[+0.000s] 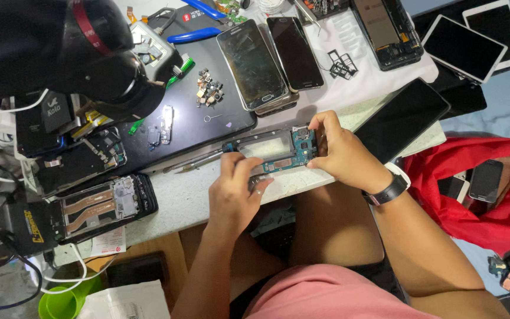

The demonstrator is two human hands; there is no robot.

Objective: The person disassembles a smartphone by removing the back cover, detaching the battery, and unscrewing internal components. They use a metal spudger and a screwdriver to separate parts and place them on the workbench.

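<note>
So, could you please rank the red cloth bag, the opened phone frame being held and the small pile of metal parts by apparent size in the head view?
1. Red cloth bag
2. Opened phone frame
3. Pile of small metal parts

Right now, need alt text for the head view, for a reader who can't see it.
Both hands hold an opened phone frame at a cluttered white bench's edge: left hand at its lower edge, right hand at the circuit-board end. Around it lie phones, a dark mat with small parts, and a red bag.
</note>
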